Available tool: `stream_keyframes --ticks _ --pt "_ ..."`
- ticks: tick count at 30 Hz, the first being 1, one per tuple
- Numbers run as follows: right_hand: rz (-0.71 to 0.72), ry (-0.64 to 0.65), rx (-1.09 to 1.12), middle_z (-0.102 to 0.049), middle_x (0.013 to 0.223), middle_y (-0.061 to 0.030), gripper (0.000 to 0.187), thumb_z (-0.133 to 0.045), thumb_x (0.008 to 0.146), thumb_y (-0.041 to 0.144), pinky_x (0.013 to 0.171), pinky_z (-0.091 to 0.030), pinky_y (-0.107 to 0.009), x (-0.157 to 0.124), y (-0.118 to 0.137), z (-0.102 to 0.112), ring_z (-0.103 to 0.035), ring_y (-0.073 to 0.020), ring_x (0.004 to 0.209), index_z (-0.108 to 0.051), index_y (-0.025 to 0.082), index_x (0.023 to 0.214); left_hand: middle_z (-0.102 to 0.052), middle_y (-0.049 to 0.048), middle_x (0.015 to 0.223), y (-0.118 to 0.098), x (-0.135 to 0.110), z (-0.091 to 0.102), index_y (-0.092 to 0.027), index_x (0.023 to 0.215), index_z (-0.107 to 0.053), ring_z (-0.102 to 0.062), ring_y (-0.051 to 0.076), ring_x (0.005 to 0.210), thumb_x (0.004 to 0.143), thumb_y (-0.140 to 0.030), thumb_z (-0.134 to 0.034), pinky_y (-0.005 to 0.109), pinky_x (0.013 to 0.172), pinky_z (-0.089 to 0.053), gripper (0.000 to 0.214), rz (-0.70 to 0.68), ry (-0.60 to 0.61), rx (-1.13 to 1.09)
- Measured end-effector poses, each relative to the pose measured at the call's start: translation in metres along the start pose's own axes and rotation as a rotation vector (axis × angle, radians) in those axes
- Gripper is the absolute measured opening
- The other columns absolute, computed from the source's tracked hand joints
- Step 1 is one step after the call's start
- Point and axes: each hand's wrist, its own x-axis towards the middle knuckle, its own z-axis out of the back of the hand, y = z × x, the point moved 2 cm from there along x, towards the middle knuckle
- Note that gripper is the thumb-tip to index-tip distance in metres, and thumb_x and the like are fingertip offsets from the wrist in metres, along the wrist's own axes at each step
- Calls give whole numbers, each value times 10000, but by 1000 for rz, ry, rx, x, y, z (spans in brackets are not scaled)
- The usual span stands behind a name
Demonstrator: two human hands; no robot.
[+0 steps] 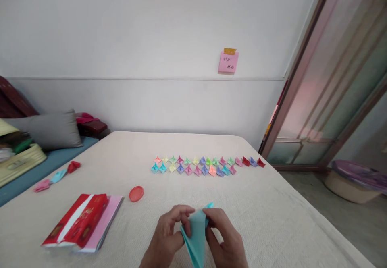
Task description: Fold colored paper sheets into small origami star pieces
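At the bottom middle, my left hand and my right hand both pinch a folded sheet of turquoise paper. The sheet hangs down between them in a long pointed shape, and its top corner pokes up past my fingers. Its lower tip is cut off by the frame edge. Part of the fold is hidden behind my fingers. Both hands rest just above the cream textured bed cover.
Two rows of small folded paper pieces in many colours lie farther along the cover. To the left are three larger folded pieces, a red round lid and a red packet on pink paper. A grey cushion sits beyond on a blue surface.
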Motion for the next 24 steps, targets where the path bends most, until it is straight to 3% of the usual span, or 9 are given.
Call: stream_keyframes --ticks 2,5,10,15,17,19,21,24 --pt "23 19 -15 -610 864 -53 294 -443 841 59 657 -529 -230 3 3 2 -603 -157 769 -561 222 1056 -542 -3 688 -2 0 -1 -206 791 -699 -515 176 714 546 3 -475 290 704 -385 392 -28 18 90" --pt "48 55 -39 -593 883 -57 313 -435 840 28 674 -520 -235 5 6 5 -597 -158 802 -557 223 1052 -525 9 677 -7 0 -3 -190 623 -674 -513 191 760 526 18 -444 294 717 -375 325 -57 45 218" --pt "89 35 -48 -549 865 -50 242 -432 857 46 599 -493 -214 5 8 6 -584 -142 737 -590 219 914 -512 25 690 -14 1 -5 -187 561 -657 -525 214 789 542 -13 -449 313 738 -387 272 -58 84 298" --pt "87 46 -36 -545 861 -44 239 -437 858 63 573 -490 -204 5 12 1 -588 -132 700 -615 223 860 -534 65 1088 -10 1 -6 -186 613 -635 -485 272 1077 545 -13 -466 361 927 -331 251 -26 86 246" --pt "88 33 -30 -549 920 -54 243 -435 860 65 572 -495 -205 5 14 -1 -589 -123 682 -619 225 853 -515 68 1141 -5 1 -7 -193 672 -619 -442 276 1145 554 -3 -486 347 919 -348 261 -4 69 152" --pt "96 19 -35 -551 983 -66 247 -433 860 64 568 -500 -207 4 14 -2 -589 -115 665 -618 224 836 -502 63 1159 1 2 -8 -197 732 -606 -497 249 1062 577 -9 -527 300 799 -409 256 47 29 27" --pt "109 22 -36 -566 1003 -75 250 -435 850 54 606 -519 -218 3 13 -2 -611 -136 725 -613 227 883 -534 44 1097 6 2 -9 -210 822 -604 -559 185 853 606 -45 -599 247 640 -404 272 117 -13 -121" --pt "37 31 26 -610 924 -62 299 -442 830 52 663 -545 -231 2 9 -1 -630 -159 782 -556 225 1045 -592 -18 756 10 3 -10 -227 988 -581 -540 137 642 645 -157 -704 228 570 -359 371 223 -34 -312"
